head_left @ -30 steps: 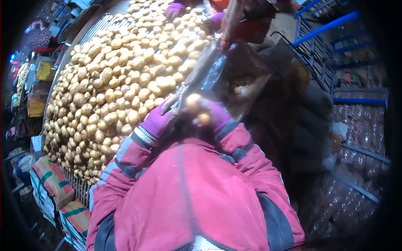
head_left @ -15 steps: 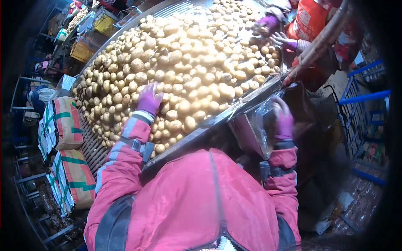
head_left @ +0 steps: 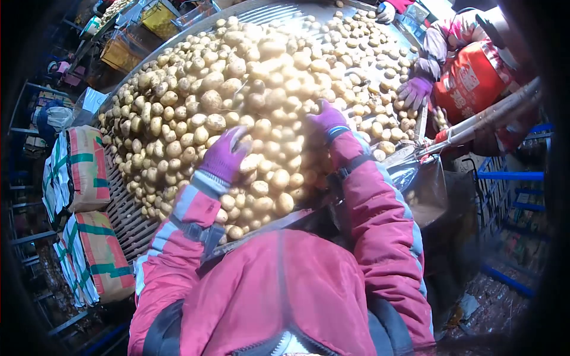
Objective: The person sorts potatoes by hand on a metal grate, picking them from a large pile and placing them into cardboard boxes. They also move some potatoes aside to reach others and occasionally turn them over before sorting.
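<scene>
A large heap of potatoes (head_left: 196,118) covers a slatted metal sorting table (head_left: 261,13) in front of me. My left hand (head_left: 225,156), in a purple glove, is at the near side of the heap. Its fingers are apart and slightly bent beside the potatoes, with none visibly held. My right hand (head_left: 330,120), also gloved in purple, reaches over the brightly lit middle of the heap. Its visible fingers are apart, though the undersides are hidden. A clear plastic bag (head_left: 424,187) with a few potatoes at its bottom hangs at the table's right edge.
Across the right corner, a co-worker in a red apron (head_left: 469,80) has a purple-gloved hand (head_left: 415,92) on potatoes. Another gloved hand (head_left: 386,12) shows at the far edge. Taped cartons (head_left: 89,169) stand left. A metal pipe (head_left: 493,115) and blue rack (head_left: 510,175) are right.
My right hand has moved from the plastic bag, up and left onto the potato heap. My left hand stays over the near potatoes, its fingers more bent. The view has shifted.
</scene>
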`<act>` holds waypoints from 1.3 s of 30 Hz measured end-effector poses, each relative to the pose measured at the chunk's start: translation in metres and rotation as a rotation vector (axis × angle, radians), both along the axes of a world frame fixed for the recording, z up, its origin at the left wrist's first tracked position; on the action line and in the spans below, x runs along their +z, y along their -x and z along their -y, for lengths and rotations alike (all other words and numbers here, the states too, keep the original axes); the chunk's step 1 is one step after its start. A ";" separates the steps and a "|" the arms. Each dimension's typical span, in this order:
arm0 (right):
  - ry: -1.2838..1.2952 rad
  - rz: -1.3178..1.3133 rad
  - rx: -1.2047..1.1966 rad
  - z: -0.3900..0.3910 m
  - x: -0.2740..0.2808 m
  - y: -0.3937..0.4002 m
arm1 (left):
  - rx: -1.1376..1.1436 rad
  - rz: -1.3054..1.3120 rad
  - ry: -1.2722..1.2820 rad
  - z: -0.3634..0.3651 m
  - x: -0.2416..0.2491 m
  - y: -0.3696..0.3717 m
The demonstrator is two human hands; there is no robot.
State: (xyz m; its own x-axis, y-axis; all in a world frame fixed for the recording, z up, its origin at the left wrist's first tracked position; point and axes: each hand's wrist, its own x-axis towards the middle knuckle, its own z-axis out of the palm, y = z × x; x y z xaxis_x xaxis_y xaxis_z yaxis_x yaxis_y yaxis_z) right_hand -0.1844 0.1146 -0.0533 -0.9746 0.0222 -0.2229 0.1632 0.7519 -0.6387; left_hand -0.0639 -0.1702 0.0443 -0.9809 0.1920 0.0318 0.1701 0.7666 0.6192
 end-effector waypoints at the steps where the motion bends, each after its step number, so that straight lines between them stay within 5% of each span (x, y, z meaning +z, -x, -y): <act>1: 0.015 0.043 -0.008 0.001 0.006 0.003 | -0.016 -0.036 0.002 -0.004 -0.003 0.016; 3: -0.081 -0.164 0.290 -0.015 0.018 -0.007 | -0.048 -0.086 -0.020 -0.012 -0.010 0.056; 5: 0.184 -0.121 0.278 -0.036 0.012 -0.006 | -0.040 -0.019 -0.004 -0.036 0.000 0.088; 7: 0.795 0.184 -0.076 -0.056 -0.018 -0.007 | -0.084 0.015 0.192 -0.053 -0.015 0.116; 9: 0.643 -0.113 0.135 -0.082 -0.055 -0.022 | -0.097 -0.027 0.408 -0.067 -0.048 0.139; 13: 1.196 0.212 -0.287 -0.086 0.010 -0.082 | -0.185 -0.081 0.763 -0.116 -0.040 0.131; 14: 1.388 0.345 -0.503 -0.084 0.025 -0.090 | -0.201 -0.076 0.672 -0.120 -0.048 0.134; 17: 1.359 0.307 -0.368 -0.089 0.023 -0.115 | -0.318 -0.228 0.372 -0.122 -0.059 0.131; 20: 1.354 0.199 -0.247 -0.093 0.040 -0.147 | -0.177 0.563 -0.390 -0.127 -0.062 0.121; 22: 1.524 0.238 -0.310 -0.097 0.044 -0.163 | -0.245 0.658 -0.613 -0.131 -0.047 0.098; 23: 1.358 0.150 -0.286 -0.099 0.037 -0.169 | -0.277 0.713 -0.721 -0.133 -0.040 0.086; 26: 0.500 -0.434 0.162 -0.116 0.018 -0.190 | -0.715 0.293 -0.364 -0.117 -0.097 0.084; 27: 0.636 -0.332 0.072 -0.119 0.026 -0.199 | -0.889 0.107 -0.073 -0.129 -0.091 0.079; 29: 0.931 -0.151 -0.116 -0.128 0.039 -0.216 | -0.681 0.573 -0.563 -0.153 -0.072 0.044; 31: 0.770 -0.377 -0.099 -0.138 0.025 -0.234 | -0.138 1.280 -1.245 -0.172 -0.046 0.011; 32: 0.427 -0.648 0.015 -0.142 0.000 -0.242 | -0.137 1.326 -1.232 -0.180 -0.041 0.011; 34: 1.313 0.100 -0.339 -0.154 0.003 -0.273 | -0.277 1.274 -1.108 -0.197 -0.061 0.014; 39: 1.408 0.054 -0.565 -0.175 -0.002 -0.348 | -0.291 1.208 -0.874 -0.266 -0.044 -0.016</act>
